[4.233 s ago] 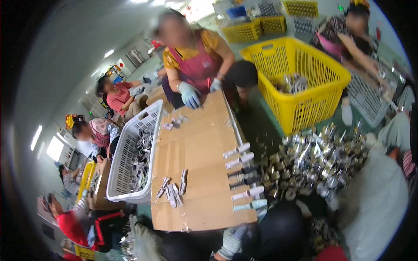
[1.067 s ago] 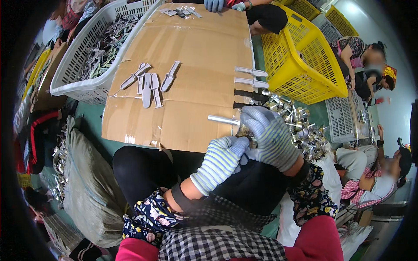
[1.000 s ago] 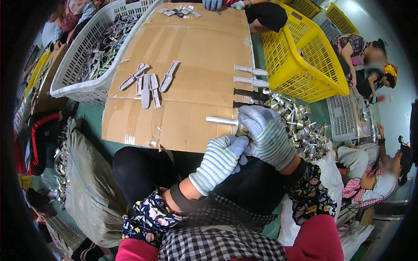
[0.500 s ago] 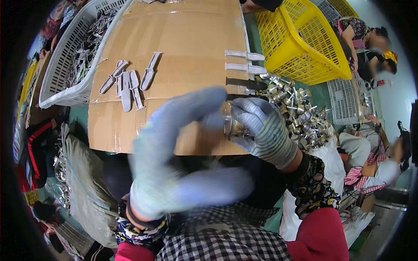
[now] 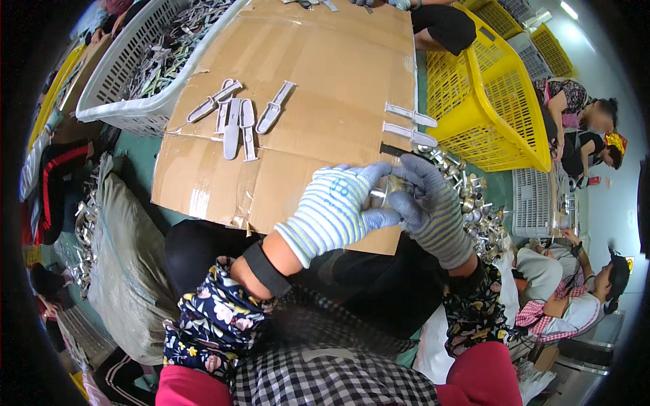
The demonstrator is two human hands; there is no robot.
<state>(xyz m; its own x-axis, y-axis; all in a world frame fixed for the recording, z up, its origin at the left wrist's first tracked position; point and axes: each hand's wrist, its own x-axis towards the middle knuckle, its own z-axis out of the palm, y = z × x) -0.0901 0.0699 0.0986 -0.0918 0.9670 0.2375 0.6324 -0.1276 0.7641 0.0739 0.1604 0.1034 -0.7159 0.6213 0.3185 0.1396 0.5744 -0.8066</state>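
Both my gloved hands meet over the near right part of a cardboard sheet point(image 5: 325, 88). Between them is a small shiny cylindrical metal part point(image 5: 382, 192), partly covered by fingers. My left hand point(image 5: 338, 206), in a striped glove, is closed with thumb and fingertips on its left side. My right hand point(image 5: 437, 213) curls its fingers around the other side. Just beyond the right hand, a dark flat strip point(image 5: 395, 150) and light grey flat pieces point(image 5: 409, 133) lie along the cardboard's right edge. Several grey long-tongued pieces point(image 5: 232, 128) lie at the left.
A white basket point(image 5: 128, 108) of flat pieces stands at the left. To the right are a yellow basket point(image 5: 501, 101) and a heap of metal parts point(image 5: 474, 203). A full sack point(image 5: 125, 271) sits low on the left. Other people work around.
My left hand, blurred by motion before, now shows sharply with its fingertips at the metal part. My right hand stays on that part. The whole view has shifted slightly.
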